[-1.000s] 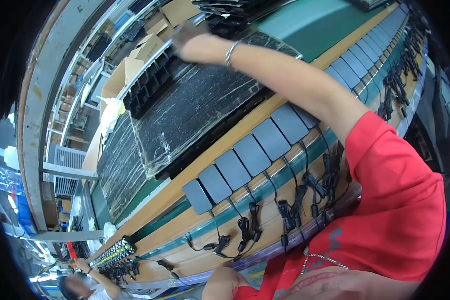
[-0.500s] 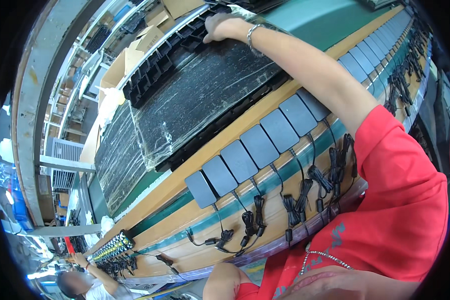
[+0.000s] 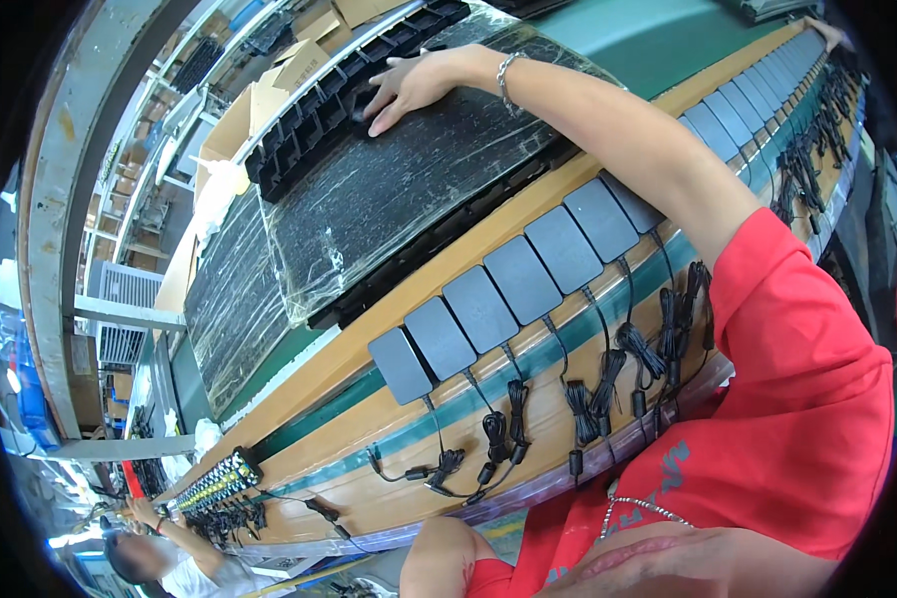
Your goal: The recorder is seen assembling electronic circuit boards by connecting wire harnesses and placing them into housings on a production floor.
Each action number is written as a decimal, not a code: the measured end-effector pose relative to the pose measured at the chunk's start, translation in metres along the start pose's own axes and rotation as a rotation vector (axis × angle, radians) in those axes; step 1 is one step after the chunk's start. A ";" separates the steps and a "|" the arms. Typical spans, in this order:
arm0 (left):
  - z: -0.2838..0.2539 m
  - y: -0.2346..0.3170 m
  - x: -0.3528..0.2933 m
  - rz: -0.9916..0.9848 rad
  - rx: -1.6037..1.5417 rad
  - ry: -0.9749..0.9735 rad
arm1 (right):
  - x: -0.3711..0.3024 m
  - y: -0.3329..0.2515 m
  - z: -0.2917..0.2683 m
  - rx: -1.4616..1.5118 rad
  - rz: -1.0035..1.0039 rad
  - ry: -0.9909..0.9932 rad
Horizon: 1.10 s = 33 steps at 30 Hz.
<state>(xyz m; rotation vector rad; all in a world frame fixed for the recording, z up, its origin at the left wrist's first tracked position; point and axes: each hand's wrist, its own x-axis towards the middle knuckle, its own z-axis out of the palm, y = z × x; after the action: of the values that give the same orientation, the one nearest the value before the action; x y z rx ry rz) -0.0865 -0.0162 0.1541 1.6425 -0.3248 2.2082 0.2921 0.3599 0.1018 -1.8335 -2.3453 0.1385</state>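
Background's a proper jumble tbh. There's a chunky grey metal post [image 3: 50,249] running up the left side, with a crossbar [image 3: 130,313] sticking out in front of a white louvred grille [image 3: 133,283]. Behind that you've got racks [image 3: 135,189] stuffed with boxes, plus an open cardboard carton [image 3: 299,72] up top and a crumpled white plastic bag [image 3: 211,204] lower down. Some blue stuff [image 3: 32,404] at the far left, too blurry to name, and a co-worker in a white top [image 3: 204,578] bottom left.
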 end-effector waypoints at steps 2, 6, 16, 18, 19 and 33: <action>0.001 -0.004 0.000 0.011 -0.018 0.008 | -0.004 -0.001 -0.011 0.105 -0.097 -0.154; 0.003 -0.009 0.001 0.048 -0.025 0.011 | -0.006 -0.006 -0.035 0.371 -0.190 -0.109; 0.014 -0.032 0.000 0.120 -0.104 0.038 | -0.007 0.016 -0.034 0.032 0.110 0.085; 0.017 -0.037 0.000 0.131 -0.121 0.045 | -0.014 0.006 -0.043 0.055 0.289 -0.065; 0.018 -0.040 0.000 0.135 -0.128 0.049 | -0.022 -0.001 -0.048 0.054 0.291 -0.068; 0.030 -0.092 0.006 0.250 -0.269 0.055 | -0.035 -0.028 -0.058 -0.241 0.081 -0.227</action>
<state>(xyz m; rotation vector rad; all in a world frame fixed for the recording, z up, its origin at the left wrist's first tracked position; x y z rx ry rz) -0.0234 0.0564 0.1659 1.4597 -0.8130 2.2609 0.2845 0.3179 0.1612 -2.1273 -2.5356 0.0799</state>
